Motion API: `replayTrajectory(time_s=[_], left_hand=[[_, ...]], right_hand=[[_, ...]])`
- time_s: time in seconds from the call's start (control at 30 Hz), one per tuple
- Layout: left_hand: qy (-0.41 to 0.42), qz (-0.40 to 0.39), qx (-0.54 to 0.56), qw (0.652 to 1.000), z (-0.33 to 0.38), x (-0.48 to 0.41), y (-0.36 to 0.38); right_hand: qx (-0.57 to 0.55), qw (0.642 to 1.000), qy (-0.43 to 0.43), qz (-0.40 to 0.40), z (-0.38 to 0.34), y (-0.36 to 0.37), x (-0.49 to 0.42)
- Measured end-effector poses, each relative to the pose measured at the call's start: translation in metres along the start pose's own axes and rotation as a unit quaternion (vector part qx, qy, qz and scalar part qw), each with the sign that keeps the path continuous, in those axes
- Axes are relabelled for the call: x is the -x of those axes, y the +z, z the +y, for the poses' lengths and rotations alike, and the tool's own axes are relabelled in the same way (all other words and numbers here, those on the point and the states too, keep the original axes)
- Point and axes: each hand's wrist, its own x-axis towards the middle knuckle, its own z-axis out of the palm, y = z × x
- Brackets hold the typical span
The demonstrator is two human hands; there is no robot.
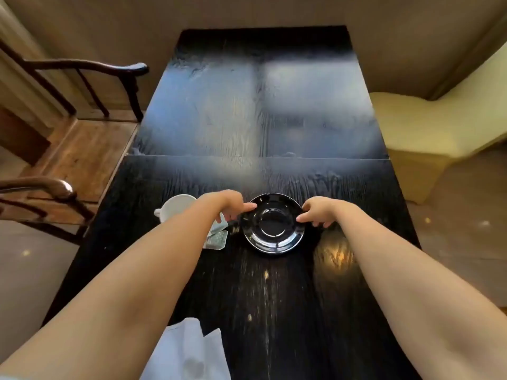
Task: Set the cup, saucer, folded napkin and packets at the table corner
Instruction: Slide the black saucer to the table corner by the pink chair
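A glossy black saucer (273, 224) lies on the dark wooden table (260, 111) in front of me. My left hand (229, 205) pinches its left rim and my right hand (325, 212) pinches its right rim. A white cup (175, 205) stands to the left, partly hidden behind my left forearm. Pale patterned packets (218, 238) lie between cup and saucer, half covered by my arm. A white folded napkin (189, 352) rests at the near edge, under my left arm.
A dark wooden armchair (82, 78) stands at the table's left side and another armrest (41, 187) is closer to me. A cream upholstered seat (428, 133) sits at the right. The far half of the table carries window glare.
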Motion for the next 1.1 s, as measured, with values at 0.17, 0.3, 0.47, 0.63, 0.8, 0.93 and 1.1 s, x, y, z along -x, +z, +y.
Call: replayTrajectory(time_s=[0.17,0.3,0.47,0.63,0.8,0.93,1.1], left_hand=[[0.001,-0.006,0.094,0.996,0.004,-0.009,0.011],[0.016,0.029,0.075,0.997,0.007,-0.009,0.018],[0.013,0.058,0.146,0.988,0.003,-0.016,0.026],[0.025,0.030,0.277,0.960,0.009,0.000,0.026],[0.062,0.034,0.309,0.948,0.029,0.023,0.035],[0.086,0.042,0.334,0.938,0.048,0.042,0.056],[0.093,0.014,0.364,0.927,0.076,0.065,0.091]], right_hand=[[-0.099,0.995,-0.007,0.006,-0.001,0.007,-0.013],[-0.156,0.988,-0.007,0.000,0.000,0.013,-0.019],[-0.258,0.966,-0.023,0.000,0.006,0.016,-0.017],[-0.286,0.958,-0.033,0.000,0.019,0.018,0.000],[-0.313,0.949,-0.040,0.006,0.043,0.010,0.036],[-0.359,0.932,-0.043,0.021,0.070,0.016,0.076],[-0.427,0.903,-0.033,0.046,0.114,0.043,0.127]])
